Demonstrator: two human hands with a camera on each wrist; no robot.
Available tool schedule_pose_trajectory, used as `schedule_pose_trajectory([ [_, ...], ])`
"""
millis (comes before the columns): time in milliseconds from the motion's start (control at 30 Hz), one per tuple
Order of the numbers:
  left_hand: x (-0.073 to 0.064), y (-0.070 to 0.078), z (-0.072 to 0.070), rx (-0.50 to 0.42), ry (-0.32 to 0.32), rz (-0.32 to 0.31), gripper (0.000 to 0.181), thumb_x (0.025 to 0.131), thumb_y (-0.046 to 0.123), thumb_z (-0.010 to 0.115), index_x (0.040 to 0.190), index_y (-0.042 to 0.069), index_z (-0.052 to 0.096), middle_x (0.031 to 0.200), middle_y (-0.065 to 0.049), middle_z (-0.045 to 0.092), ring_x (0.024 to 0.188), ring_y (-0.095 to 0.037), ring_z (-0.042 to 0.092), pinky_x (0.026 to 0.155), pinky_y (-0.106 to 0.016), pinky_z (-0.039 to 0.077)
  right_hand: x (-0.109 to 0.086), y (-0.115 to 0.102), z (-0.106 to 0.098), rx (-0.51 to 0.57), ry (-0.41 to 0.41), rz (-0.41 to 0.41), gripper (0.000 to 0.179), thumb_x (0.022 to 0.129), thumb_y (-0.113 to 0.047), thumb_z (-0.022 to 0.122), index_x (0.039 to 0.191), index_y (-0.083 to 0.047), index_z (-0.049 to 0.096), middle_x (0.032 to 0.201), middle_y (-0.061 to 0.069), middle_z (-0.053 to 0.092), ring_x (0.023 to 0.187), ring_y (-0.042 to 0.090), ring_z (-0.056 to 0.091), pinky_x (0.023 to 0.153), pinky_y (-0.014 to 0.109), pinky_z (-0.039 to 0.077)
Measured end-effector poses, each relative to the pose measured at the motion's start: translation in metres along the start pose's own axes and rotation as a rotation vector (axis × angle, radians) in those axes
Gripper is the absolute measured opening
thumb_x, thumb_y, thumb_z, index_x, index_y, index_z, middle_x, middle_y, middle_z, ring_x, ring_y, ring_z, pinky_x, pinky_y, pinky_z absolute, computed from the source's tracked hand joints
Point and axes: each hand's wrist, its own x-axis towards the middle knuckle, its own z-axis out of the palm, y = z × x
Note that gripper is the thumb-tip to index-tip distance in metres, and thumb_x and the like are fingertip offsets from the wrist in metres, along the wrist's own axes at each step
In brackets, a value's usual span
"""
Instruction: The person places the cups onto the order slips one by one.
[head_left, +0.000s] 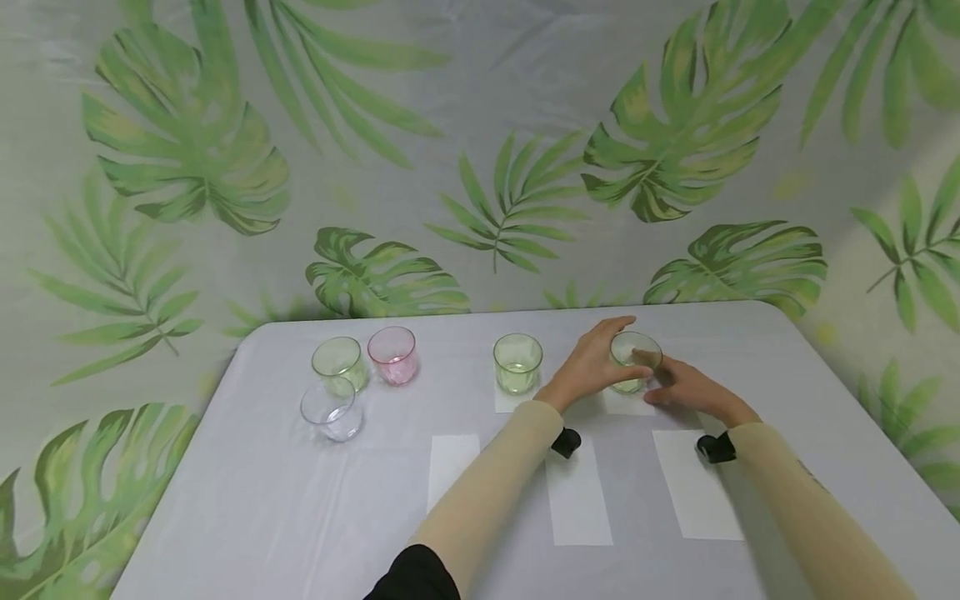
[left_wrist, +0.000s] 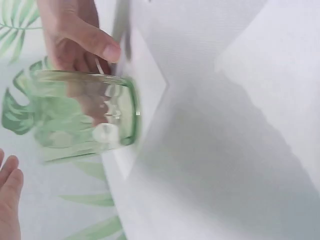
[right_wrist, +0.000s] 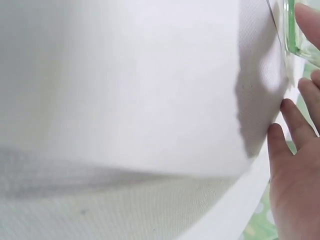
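Note:
A pale green glass tumbler [head_left: 628, 385] stands upright at or just above a white paper strip [head_left: 637, 406], between both hands. My right hand [head_left: 690, 389] holds its right side, with fingers reaching behind the green glass [left_wrist: 55, 122] and showing through it. In the right wrist view, the other fingers of the right hand [right_wrist: 300, 175] are spread beside the glass, which is mostly cut off. My left hand [head_left: 592, 358] is over the left side of the glass. Its fingers [left_wrist: 10, 190] look apart from the glass in the left wrist view.
Another green tumbler [head_left: 517, 377] stands on paper to the left. Farther left are a green tumbler [head_left: 333, 358], a pink one [head_left: 397, 367] and a clear one [head_left: 341, 423]. Paper strips [head_left: 581, 500] lie nearer the front. A leaf-patterned backdrop [head_left: 517, 208] borders the white table [head_left: 262, 500].

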Motion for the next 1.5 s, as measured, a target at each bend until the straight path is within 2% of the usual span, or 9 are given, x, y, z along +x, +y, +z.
schedule_pose_trajectory([
  [300,-0.024,0.007,-0.034,-0.056,-0.027,0.034,0.08,0.082,0.038,0.076,0.148,0.018,0.036,0.145,0.0,0.042,0.13,-0.011,0.039,0.104,-0.031,0.038,-0.009,-0.006,-0.005,-0.005,0.081,-0.032,0.077,0.088,-0.019,0.069,0.147,0.006,0.026,0.148,0.035,0.022,0.132,0.055,0.02,0.101,0.07,0.022],
  [633,-0.068,0.002,-0.085,-0.036,0.022,0.081,0.082,0.081,0.032,0.078,0.148,0.013,0.035,0.145,-0.005,0.042,0.131,-0.019,0.041,0.104,-0.033,0.038,-0.029,0.005,-0.011,0.044,0.114,-0.11,0.071,0.09,-0.011,0.065,0.146,0.008,0.026,0.148,0.031,0.027,0.134,0.051,0.022,0.105,0.062,0.023],
  [767,-0.089,-0.006,-0.108,-0.011,0.069,0.094,0.081,0.08,0.029,0.079,0.147,0.011,0.038,0.143,-0.006,0.044,0.13,-0.017,0.042,0.105,-0.035,0.038,-0.038,0.008,-0.011,0.033,0.132,-0.128,0.069,0.09,-0.012,0.066,0.146,0.005,0.029,0.147,0.029,0.03,0.132,0.05,0.026,0.11,0.028,0.029],
  [833,-0.1,-0.012,-0.119,-0.001,0.096,0.099,0.08,0.079,0.028,0.081,0.145,0.009,0.039,0.142,-0.007,0.046,0.129,-0.017,0.042,0.105,-0.035,0.038,-0.044,0.009,-0.01,0.03,0.14,-0.129,0.068,0.09,-0.013,0.066,0.146,0.004,0.031,0.146,0.027,0.032,0.132,0.05,0.026,0.101,0.009,0.027],
  [900,-0.112,-0.018,-0.13,0.009,0.119,0.096,0.08,0.078,0.026,0.081,0.144,0.008,0.041,0.14,-0.008,0.047,0.128,-0.017,0.043,0.105,-0.035,0.037,-0.048,0.01,-0.009,0.025,0.144,-0.132,0.067,0.09,-0.013,0.066,0.146,0.003,0.031,0.146,0.026,0.033,0.132,0.048,0.027,0.091,-0.001,0.024],
  [1033,-0.138,-0.029,-0.151,0.03,0.148,0.058,0.08,0.077,0.024,0.082,0.145,0.008,0.041,0.141,-0.008,0.046,0.129,-0.019,0.042,0.106,-0.035,0.036,-0.058,0.013,-0.006,0.018,0.152,-0.147,0.066,0.091,-0.014,0.066,0.146,0.001,0.033,0.145,0.026,0.035,0.136,0.013,0.031,0.091,-0.001,0.024],
  [1167,-0.165,-0.037,-0.17,0.061,0.175,-0.001,0.081,0.077,0.024,0.082,0.145,0.01,0.04,0.142,-0.007,0.045,0.13,-0.022,0.042,0.106,-0.04,0.037,-0.069,0.013,-0.003,0.031,0.156,-0.177,0.064,0.091,-0.012,0.065,0.146,0.0,0.034,0.144,0.028,0.035,0.122,-0.018,0.026,0.092,-0.001,0.024],
  [1333,-0.198,-0.046,-0.193,0.091,0.232,-0.039,0.081,0.075,0.018,0.084,0.144,0.008,0.042,0.141,-0.009,0.046,0.129,-0.026,0.043,0.105,-0.045,0.037,-0.082,0.012,0.003,0.014,0.155,-0.174,0.064,0.092,-0.013,0.065,0.147,-0.004,0.034,0.146,0.026,0.035,0.121,-0.021,0.023,0.092,-0.001,0.024],
  [1500,-0.233,-0.056,-0.215,0.077,0.284,-0.1,0.081,0.074,0.013,0.084,0.144,0.009,0.042,0.144,-0.008,0.044,0.131,-0.028,0.04,0.108,-0.038,0.033,-0.095,0.012,0.011,-0.006,0.161,-0.158,0.064,0.092,-0.016,0.065,0.148,-0.01,0.036,0.15,0.006,0.035,0.122,-0.021,0.021,0.09,-0.001,0.023],
])
